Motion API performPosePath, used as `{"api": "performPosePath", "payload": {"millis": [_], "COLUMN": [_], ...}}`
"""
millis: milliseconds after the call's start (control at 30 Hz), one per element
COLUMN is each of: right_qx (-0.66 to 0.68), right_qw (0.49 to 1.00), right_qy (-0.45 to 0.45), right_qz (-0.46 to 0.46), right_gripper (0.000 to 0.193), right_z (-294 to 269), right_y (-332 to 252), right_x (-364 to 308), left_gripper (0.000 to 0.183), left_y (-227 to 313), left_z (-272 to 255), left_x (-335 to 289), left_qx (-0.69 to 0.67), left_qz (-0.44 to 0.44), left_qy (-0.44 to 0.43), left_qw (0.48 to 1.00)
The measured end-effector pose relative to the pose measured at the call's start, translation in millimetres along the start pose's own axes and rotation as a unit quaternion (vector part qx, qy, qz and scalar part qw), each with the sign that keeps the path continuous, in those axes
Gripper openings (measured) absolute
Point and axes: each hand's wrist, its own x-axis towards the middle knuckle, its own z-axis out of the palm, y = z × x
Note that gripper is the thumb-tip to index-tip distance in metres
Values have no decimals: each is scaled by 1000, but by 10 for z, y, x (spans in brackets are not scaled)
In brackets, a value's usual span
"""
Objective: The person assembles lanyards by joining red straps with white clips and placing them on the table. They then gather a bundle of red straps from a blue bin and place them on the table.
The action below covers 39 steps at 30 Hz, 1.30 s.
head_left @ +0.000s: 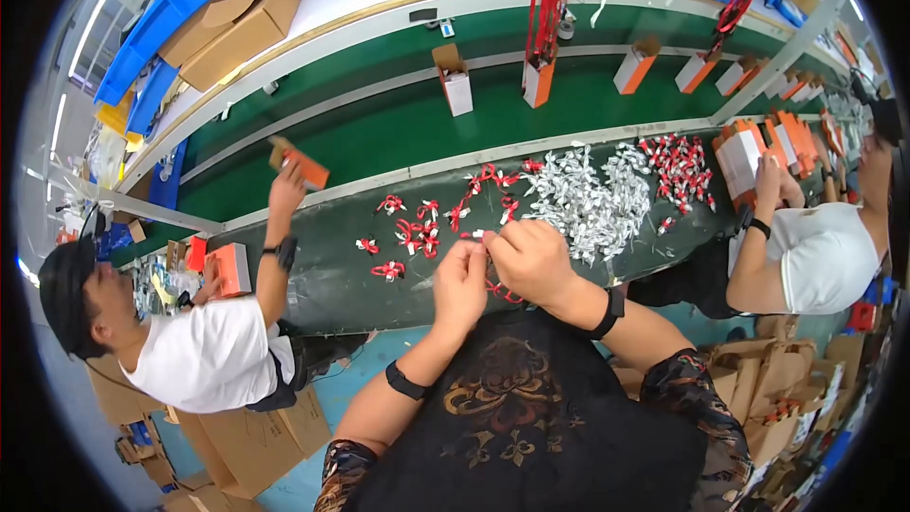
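Over the dark work surface (327, 289), my left hand (461, 289) and my right hand (533, 261) meet with fingertips pinched together. Between them is a small red cord piece with a white end (478, 235), mostly hidden by the fingers. Several looped red cords with white ends (413, 237) lie scattered beyond and left of my hands. A heap of small silvery-white pieces (595, 199) spreads just past my right hand. To its right lies a pile of red-and-white pieces (678, 171).
Behind the work surface runs a green conveyor belt (379, 137) bearing open orange-and-white boxes (637, 68). A person on the left (204, 351) holds an orange box (308, 169) over it. Another person (820, 256) handles stacked boxes (739, 163) at right. Red lanyards (548, 9) hang from the shelf above.
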Motion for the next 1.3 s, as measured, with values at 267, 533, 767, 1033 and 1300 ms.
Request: {"api": "performPosePath", "payload": {"millis": [267,533,767,1033,1300], "right_qx": [607,705,25,521,140], "right_qw": [552,547,999,731,988], "right_qy": [-419,-28,-30,-349,67], "right_qz": [390,450,2,268,14], "right_gripper": [10,12,16,10,11], "right_z": [-40,227,325,169,432], "right_y": [449,71,334,476,513], "right_x": [125,221,175,120,92], "left_gripper": [4,15,13,15,18], "left_y": [239,377,238,-153,24], "left_z": [-334,50,42,-213,17], "left_x": [63,279,307,397,555], "left_qx": [135,-460,-409,-196,-496], "left_qz": [238,-152,-212,-8,-256], "left_qy": [-49,-9,50,-46,-31], "left_qw": [961,875,886,980,829]}}
